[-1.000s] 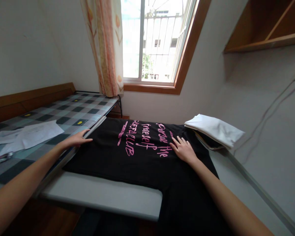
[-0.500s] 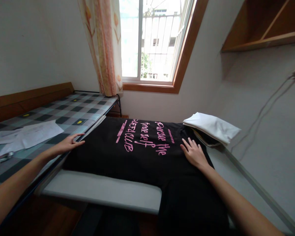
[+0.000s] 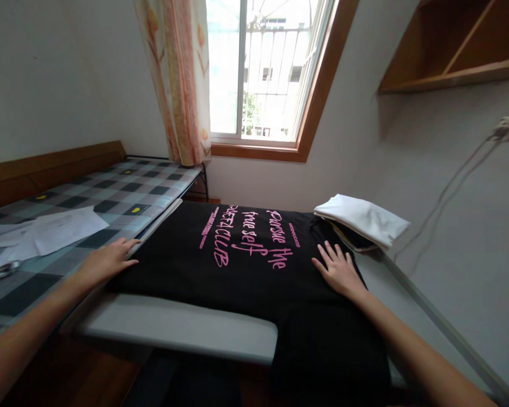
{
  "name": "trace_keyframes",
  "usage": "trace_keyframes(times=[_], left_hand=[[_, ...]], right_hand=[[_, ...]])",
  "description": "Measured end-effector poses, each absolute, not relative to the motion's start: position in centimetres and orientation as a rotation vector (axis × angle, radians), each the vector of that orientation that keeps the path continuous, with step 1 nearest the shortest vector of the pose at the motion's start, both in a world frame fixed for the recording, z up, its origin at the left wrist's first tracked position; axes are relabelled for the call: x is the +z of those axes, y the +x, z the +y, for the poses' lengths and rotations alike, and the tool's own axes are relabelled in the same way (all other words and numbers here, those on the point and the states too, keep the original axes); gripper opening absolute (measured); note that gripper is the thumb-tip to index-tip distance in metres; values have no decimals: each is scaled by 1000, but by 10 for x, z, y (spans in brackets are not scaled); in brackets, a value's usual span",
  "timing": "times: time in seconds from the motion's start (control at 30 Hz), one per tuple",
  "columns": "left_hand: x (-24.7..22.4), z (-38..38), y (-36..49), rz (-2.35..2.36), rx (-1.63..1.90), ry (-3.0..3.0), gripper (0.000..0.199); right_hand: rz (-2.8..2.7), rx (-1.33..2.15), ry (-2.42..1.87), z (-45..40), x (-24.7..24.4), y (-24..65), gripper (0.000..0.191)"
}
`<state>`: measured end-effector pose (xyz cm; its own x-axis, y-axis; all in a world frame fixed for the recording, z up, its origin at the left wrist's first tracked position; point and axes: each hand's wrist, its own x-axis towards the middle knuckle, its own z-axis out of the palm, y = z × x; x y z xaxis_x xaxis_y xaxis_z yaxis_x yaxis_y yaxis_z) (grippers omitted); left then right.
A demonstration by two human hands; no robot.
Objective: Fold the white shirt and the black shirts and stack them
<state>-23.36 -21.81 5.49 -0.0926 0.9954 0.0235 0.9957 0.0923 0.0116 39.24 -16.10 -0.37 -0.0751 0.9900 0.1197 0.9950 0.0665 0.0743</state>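
Observation:
A black T-shirt [image 3: 173, 271] with pink lettering is spread sideways over a white table [image 3: 182, 325], one sleeve hanging down over the near edge. My right hand [image 3: 340, 271] lies on the shirt with its fingers spread, just right of the lettering and close to the collar end. At the shirt's left end is my left hand [image 3: 108, 263], thumb and forefinger apart beside the hem. Whether its fingertips touch the cloth I cannot tell. Folded white cloth [image 3: 362, 217] sits at the far right, on top of something dark.
Left of the table stands a bed [image 3: 161, 178] with a checked cover. Papers [image 3: 63, 229] and a small strapped item [image 3: 2, 271] lie on it. A window [image 3: 267, 73] and a curtain [image 3: 186, 85] are behind. A wooden shelf [image 3: 453, 79] and a plugged-in cable [image 3: 458, 178] are on the right wall.
My left hand has come slightly nearer to me along the shirt's left end. My right hand has slid a little right and nearer, still flat on the shirt.

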Motion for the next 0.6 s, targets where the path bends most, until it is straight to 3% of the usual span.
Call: trace_keyframes(times=[0.2,0.37,0.6], left_hand=[[26,-209,-164,-1975,-378,-2248,63],[-8,-200,-148,-2074,-216,-2281,67],[-5,-188,-156,-2131,-145,-2281,70]], right_hand=[[-2297,-66,-2123,-164,1,388,74],[-2284,-50,-2144,-161,1,388,71],[-2256,-54,-2181,-142,1,383,69]])
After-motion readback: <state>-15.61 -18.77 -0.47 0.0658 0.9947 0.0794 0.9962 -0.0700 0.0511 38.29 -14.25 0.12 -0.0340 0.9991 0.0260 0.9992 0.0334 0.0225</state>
